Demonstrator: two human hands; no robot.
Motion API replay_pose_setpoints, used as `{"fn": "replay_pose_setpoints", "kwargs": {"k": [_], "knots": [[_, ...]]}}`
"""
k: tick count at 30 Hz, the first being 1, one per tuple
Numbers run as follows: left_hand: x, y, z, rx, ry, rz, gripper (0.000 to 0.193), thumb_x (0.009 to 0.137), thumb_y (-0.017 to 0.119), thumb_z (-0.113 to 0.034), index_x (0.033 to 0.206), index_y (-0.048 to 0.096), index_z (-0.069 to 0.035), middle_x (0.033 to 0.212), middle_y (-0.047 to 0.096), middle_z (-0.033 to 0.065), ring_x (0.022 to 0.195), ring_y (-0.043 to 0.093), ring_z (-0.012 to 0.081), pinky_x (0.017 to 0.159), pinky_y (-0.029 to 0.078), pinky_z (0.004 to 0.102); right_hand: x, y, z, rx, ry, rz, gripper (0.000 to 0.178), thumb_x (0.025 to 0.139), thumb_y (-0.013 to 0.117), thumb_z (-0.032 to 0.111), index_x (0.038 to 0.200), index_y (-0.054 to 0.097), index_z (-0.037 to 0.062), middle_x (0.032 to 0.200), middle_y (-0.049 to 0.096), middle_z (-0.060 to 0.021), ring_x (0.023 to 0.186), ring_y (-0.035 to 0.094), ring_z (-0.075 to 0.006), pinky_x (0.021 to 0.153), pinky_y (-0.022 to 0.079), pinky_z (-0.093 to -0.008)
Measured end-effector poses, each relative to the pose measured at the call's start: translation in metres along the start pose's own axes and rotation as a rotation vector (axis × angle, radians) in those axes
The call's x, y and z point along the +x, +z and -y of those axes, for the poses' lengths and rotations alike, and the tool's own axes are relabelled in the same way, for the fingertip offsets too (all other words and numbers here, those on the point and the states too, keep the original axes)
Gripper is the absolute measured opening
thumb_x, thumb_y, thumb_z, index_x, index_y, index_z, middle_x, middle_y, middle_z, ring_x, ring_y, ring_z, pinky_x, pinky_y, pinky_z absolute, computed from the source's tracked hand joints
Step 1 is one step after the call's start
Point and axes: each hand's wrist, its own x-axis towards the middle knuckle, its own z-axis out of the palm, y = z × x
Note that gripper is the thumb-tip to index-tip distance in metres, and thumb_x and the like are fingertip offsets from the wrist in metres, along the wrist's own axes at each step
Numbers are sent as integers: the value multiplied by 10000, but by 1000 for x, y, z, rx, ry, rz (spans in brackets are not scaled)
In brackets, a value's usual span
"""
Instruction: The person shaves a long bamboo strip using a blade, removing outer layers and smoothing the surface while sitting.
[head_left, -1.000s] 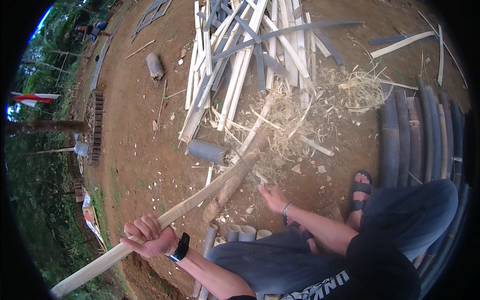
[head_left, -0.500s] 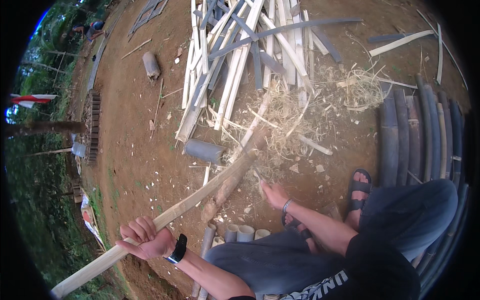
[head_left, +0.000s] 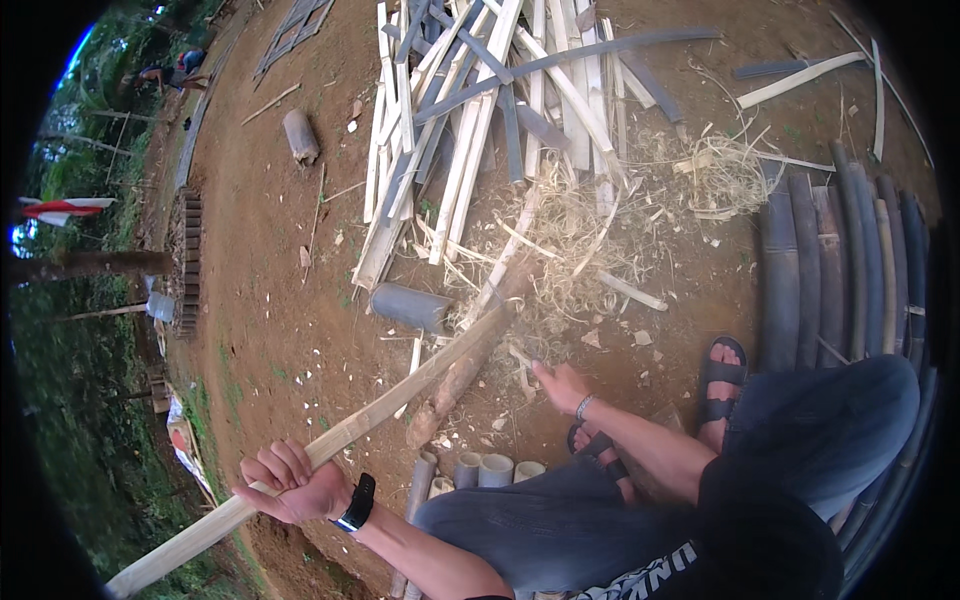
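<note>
My left hand (head_left: 293, 482) is wrapped around a long pale bamboo strip (head_left: 400, 394), which slants from the lower left up to the middle. The strip's far end lies over a brown log (head_left: 440, 408) on the ground. My right hand (head_left: 562, 387) is closed on a knife, just right of that end. A light end of the knife's handle (head_left: 519, 356) shows beyond the fingers; its thin blade is hard to make out now. Curly bamboo shavings (head_left: 570, 250) lie around the log's far end.
A heap of split bamboo (head_left: 480, 120) lies ahead, with a short grey bamboo piece (head_left: 410, 306) near it. Bamboo poles (head_left: 780, 280) line the right side. Upright bamboo tubes (head_left: 495, 470) stand by my legs. Another person (head_left: 180, 72) is far off at the upper left.
My right hand has moved slightly right and down with the knife, away from the strip's end. The left hand keeps its hold on the strip, almost unmoved.
</note>
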Motion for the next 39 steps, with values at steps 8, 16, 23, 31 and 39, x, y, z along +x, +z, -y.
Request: {"fn": "replay_pose_setpoints", "kwargs": {"k": [8, 16, 23, 31, 39], "knots": [[-1, -17, -1, -28, 0, -6, 455, 1000, 318, -414, 626, 254, -165, 488, 209, -51, 408, 170, 59, 391, 143, 206, 6, -17, 6, -71, 1, 58, 768, 877, 425, 634, 487, 470, -26, 435, 473, -129, 408, 518, -236, 493, 436, -426], [-6, -16, -5, 4, 32, -77, 453, 1004, 317, -400, 624, 264, -159, 497, 212, -46, 409, 170, 63, 386, 149, 211, 7, -38, 2, -174, -33, 136, 823, 856, 387, 696, 467, 496, -21, 452, 505, -141, 456, 576, -255, 512, 456, -433], [-3, -11, -1, -32, 35, -24, 449, 1005, 326, -390, 625, 266, -158, 501, 214, -44, 404, 190, 61, 368, 152, 198, 25, -40, 0, -318, -189, 41, 752, 888, 433, 605, 527, 516, -49, 467, 512, -150, 481, 563, -274, 535, 442, -434], [-2, -12, 2, 6, 40, -60, 457, 1000, 330, -401, 616, 270, -161, 510, 202, -48, 413, 189, 63, 376, 158, 204, 11, -32, -7, -229, -138, 80, 786, 886, 395, 642, 489, 488, -29, 443, 497, -136, 434, 555, -264, 474, 441, -429], [-3, 1, 4, 186, 105, -326, 457, 1000, 328, -396, 615, 250, -162, 522, 199, -39, 423, 179, 69, 394, 128, 226, -27, -8, 19, -25, -52, 134, 761, 859, 440, 641, 501, 469, -29, 438, 435, -140, 466, 526, -253, 503, 400, -451]]}}
